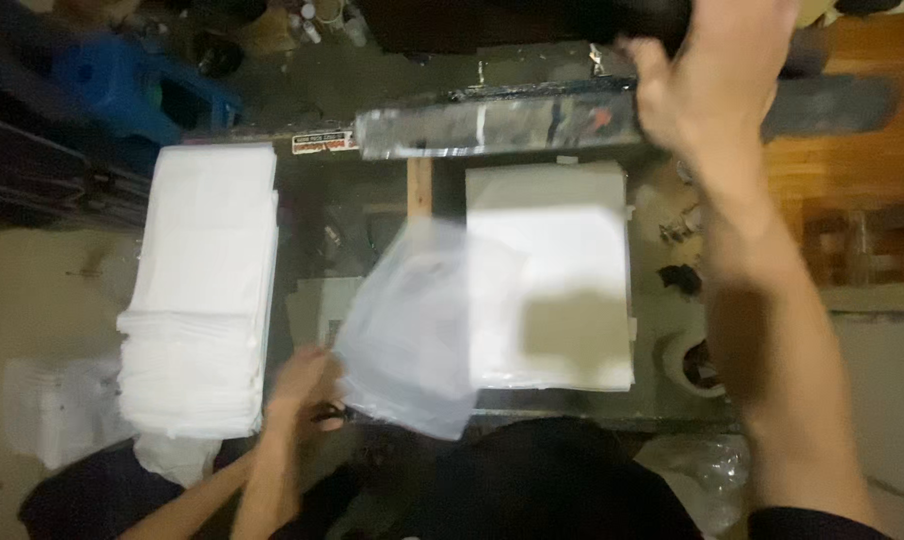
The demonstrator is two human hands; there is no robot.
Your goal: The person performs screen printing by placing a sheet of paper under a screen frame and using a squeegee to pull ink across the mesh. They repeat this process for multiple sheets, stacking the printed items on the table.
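My left hand (302, 385) grips the corner of a thin translucent plastic bag (412, 330), which is blurred and lifted above the work surface. My right hand (707, 75) is raised far forward and closed over the dark edge of a hinged frame (492, 125) that stands tilted up at the back. Below that frame a pale rectangular board (562, 290) lies flat, with the bag overlapping its left side.
A tall stack of white folded sheets (207, 290) sits at the left. A roll of tape (694, 362) lies right of the board. A blue stool (132, 85) stands at the back left, wooden furniture (852, 190) at the right.
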